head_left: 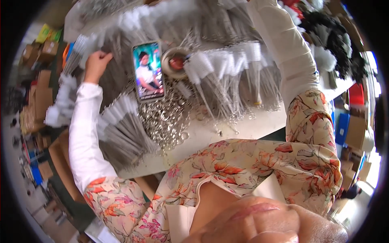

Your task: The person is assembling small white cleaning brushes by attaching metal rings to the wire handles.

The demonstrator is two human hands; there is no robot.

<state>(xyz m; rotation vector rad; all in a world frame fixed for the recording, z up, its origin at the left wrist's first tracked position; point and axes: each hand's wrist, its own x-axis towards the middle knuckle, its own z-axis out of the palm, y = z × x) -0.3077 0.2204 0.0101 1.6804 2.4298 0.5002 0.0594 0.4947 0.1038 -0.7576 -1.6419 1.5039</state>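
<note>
My left hand (98,65) reaches over the left side of the table, fingers pinched together among thin wire handles. What they hold, if anything, is blurred. My right arm (279,44), in a white sleeve, stretches to the far edge of the picture, where its hand is cut off. Bundles of wire-handled brushes with white bristle heads (223,60) lie right of the middle. Another fanned bundle of brushes (127,129) rests near my left forearm. A loose heap of small shiny metal rings (166,117) spreads between the bundles.
A lit phone (148,71) stands or lies above the rings, beside a round bowl (167,69) with something reddish inside. More brushes cover the far side of the table (202,133). Black bristly items (328,36) pile at the far right. Cardboard boxes (42,97) stand beyond the left edge.
</note>
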